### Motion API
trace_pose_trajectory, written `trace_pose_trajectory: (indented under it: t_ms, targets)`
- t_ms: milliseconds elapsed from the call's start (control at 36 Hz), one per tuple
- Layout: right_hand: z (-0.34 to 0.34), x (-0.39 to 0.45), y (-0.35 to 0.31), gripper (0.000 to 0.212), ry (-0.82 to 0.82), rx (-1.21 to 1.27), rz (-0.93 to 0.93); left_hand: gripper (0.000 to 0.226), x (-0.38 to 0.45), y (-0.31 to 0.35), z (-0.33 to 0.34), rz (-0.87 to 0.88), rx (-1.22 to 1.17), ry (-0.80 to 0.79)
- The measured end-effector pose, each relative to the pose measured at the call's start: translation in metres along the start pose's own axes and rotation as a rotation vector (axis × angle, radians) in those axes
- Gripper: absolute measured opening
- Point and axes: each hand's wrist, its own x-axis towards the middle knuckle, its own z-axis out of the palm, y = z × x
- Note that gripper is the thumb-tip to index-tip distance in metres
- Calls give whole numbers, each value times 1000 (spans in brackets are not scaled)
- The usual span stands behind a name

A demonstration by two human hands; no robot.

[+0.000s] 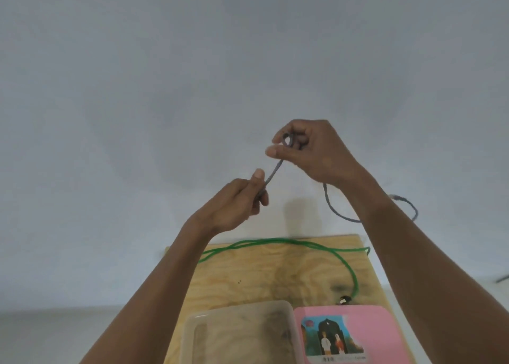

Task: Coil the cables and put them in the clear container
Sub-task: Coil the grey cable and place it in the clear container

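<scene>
I have the grey cable (pixel 275 168) up in the air in front of me, well above the wooden table (pixel 275 275). My right hand (pixel 311 151) pinches a small loop of it between thumb and curled fingers, and that loop is the start of the coil. My left hand (pixel 234 201) is curled round the same cable lower down and nearer to me, so a short taut run lies between my 2 hands. The rest of the grey cable hangs down behind my right wrist and swings out to the right, its plug end loose in the air.

To do this well, I think I should keep the right-hand pinch firm so the first loop does not spring open, then let the cable slide through my left fingers and feed each new turn up to the same size as the first. A slight twist per turn should stop kinks. The dangling tail could snag, so I should draw it in slowly.

The green cable (pixel 289 243) lies uncoiled across the far part of the table, 1 end near the pink lid (pixel 358 316). The clear container (pixel 239 333) sits at the near edge, left of that lid, with no cable in it that I can see.
</scene>
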Motion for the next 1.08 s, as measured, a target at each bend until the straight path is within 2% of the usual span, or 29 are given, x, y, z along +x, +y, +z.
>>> trace_pose_trajectory:
  t_ms: [83,194,333,389,472,583,667,806,944,1083]
  targets:
    - [-5,7,4,33,56,1,25,62,-1,9,7,18,23,-19]
    - [-22,14,1,32,125,-97,-22,57,0,-2,3,12,309,48]
    - [-28,13,0,20,-7,-199,-60,56,1,-9,-1,-24,312,66]
    - [-26,17,4,17,-26,-221,-75,55,2,-6,0,-26,234,21]
    - [-24,28,18,14,60,-220,-82,53,-3,5,4,-43,-67,-42]
    - [-6,33,38,11,152,18,-16,46,-14,36,10,98,-338,-78]
    - [20,21,50,7,126,204,53,42,-14,55,9,216,-505,-18]
    - [68,-26,54,40,-1,345,127,41,-6,59,-10,277,-738,148]
    - [94,-62,36,41,-46,315,119,36,5,51,-17,220,-858,267]
    - [89,-69,20,40,-16,301,98,33,11,41,-16,186,-757,312]
